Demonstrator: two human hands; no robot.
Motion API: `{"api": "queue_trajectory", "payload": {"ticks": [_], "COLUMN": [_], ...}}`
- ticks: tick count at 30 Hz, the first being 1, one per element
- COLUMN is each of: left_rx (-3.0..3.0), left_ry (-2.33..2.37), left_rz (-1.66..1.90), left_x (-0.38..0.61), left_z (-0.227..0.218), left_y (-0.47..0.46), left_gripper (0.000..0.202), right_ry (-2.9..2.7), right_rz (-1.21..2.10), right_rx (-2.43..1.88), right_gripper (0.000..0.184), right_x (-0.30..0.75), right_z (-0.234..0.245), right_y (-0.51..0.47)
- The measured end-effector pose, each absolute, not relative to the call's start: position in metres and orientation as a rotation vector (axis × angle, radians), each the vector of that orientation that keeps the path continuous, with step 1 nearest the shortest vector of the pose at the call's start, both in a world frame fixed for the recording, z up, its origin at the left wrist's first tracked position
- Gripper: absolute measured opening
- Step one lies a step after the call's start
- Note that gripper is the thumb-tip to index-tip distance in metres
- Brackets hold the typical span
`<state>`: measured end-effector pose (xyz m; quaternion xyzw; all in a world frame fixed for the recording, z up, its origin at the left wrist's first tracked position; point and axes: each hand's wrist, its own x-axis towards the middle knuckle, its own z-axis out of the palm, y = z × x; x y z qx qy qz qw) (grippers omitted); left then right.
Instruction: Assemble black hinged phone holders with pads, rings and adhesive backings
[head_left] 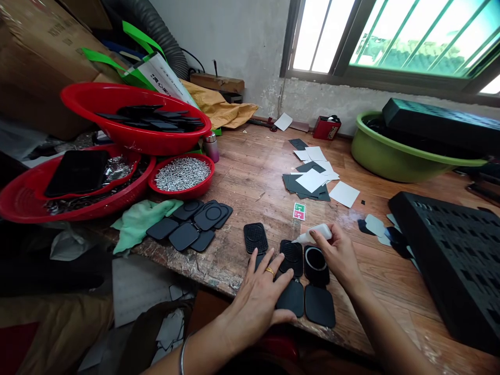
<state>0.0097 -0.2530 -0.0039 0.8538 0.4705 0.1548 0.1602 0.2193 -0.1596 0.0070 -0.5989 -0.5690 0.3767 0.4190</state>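
Observation:
My right hand [339,255] is closed around a small white glue bottle [315,234], its nozzle pointing left at a black rounded-square plastic piece [292,255] with a grid face. My left hand [261,296] lies flat with fingers spread, pressing on the black pieces near the table's front edge. Beside the grid piece sits a black piece with a white ring [315,261]. Two plain black pieces [319,306] lie in front of them, and another grid piece [255,237] lies to the left.
A pile of black pieces [191,223] and a green cloth [137,221] lie at left. Red bowls hold screws [182,173] and black parts [136,117]. Grey and white sheets [312,179] lie mid-table, a green basin [394,153] at back right, a black tray [453,255] at right.

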Motion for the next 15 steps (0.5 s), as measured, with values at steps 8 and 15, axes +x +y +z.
{"api": "queue_trajectory", "payload": {"ticks": [8, 15], "left_rx": [2.441, 2.443], "left_ry": [1.347, 1.358], "left_rz": [0.413, 0.416], "left_x": [0.009, 0.009], "left_z": [-0.001, -0.001], "left_y": [-0.254, -0.254], "left_gripper": [0.077, 0.077], "right_ry": [-1.360, -1.617], "right_rz": [1.032, 0.745], "right_rx": [-1.480, -1.559], "right_gripper": [0.048, 0.036], "right_x": [0.222, 0.217], "right_z": [0.001, 0.013], "right_y": [-0.158, -0.164]}}
